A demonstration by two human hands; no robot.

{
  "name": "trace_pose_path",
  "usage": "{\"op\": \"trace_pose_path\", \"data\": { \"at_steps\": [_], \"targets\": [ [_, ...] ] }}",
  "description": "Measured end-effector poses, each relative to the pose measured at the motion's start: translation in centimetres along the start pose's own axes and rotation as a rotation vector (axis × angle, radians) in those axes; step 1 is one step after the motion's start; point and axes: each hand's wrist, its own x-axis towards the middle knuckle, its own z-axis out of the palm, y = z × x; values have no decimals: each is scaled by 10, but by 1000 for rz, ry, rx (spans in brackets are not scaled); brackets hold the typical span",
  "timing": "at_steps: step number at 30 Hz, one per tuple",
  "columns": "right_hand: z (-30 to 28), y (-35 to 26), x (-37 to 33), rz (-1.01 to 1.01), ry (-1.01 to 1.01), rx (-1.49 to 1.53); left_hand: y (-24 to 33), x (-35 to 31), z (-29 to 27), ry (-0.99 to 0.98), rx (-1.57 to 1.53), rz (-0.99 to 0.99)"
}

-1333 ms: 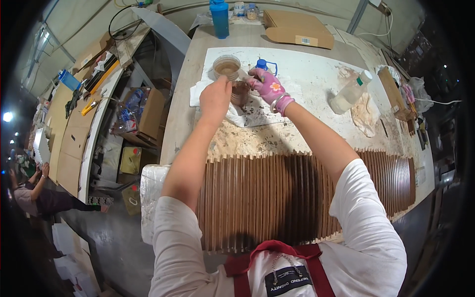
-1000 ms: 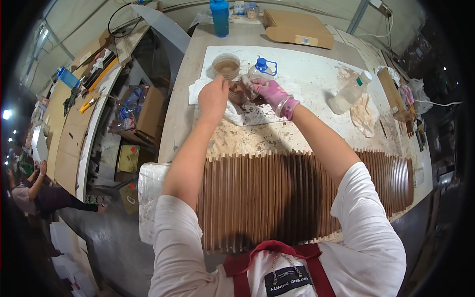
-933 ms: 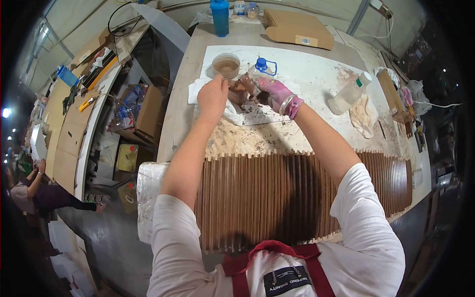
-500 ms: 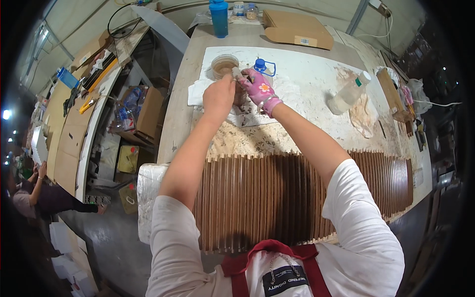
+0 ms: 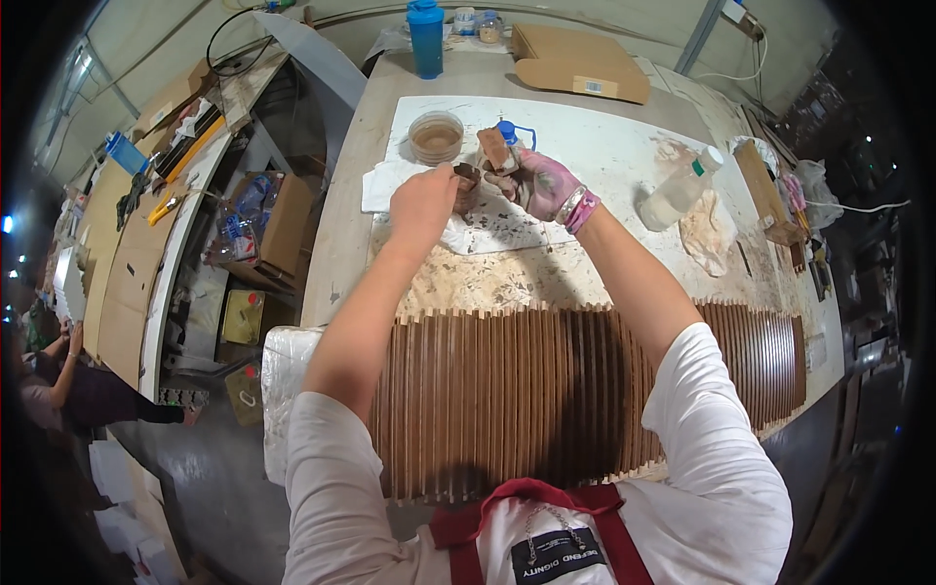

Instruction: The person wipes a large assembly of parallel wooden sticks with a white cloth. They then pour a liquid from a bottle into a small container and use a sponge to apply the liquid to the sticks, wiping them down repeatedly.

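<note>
My bare left hand (image 5: 424,203) is closed, its fingertips on a small dark brown piece (image 5: 467,187) whose kind I cannot make out. Just to its right, my right hand (image 5: 549,185), in a pink glove with a bracelet at the wrist, pinches a reddish-brown block-like pad (image 5: 494,148), held up and tilted. Beyond my left hand stands a round clear tub (image 5: 436,138) of brownish liquid. Behind the pad is a blue cap with a loop handle (image 5: 526,136). A white cloth (image 5: 382,188) lies left of my left hand.
A long row of brown wooden strips (image 5: 507,405) lies near my body. To the right are a clear bottle (image 5: 673,195) and a stained cloth (image 5: 709,234). Farther back stand a blue bottle (image 5: 426,41) and a cardboard box (image 5: 580,63). Another person (image 5: 88,390) works at far left.
My hands have moved apart, the right one shifting rightward and turning over. The reddish-brown pad now shows in the right hand, and the dark piece by the left fingertips.
</note>
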Motion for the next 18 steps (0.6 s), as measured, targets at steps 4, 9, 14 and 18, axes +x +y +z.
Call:
{"op": "trace_pose_path", "data": {
  "at_steps": [4, 9, 14, 18],
  "targets": [
    [-1, 8, 8, -76, 123, -205, 0, 5, -6, 36, 2, -4],
    [9, 25, 16, -338, 297, -888, -6, 11, -10, 116, 32, 35],
    [4, 40, 23, -552, 295, -1274, 0, 18, -13, 149, -40, 10],
    [29, 47, 27, -568, 355, -1402, -2, 14, -10, 106, -36, -9]
  ]
}}
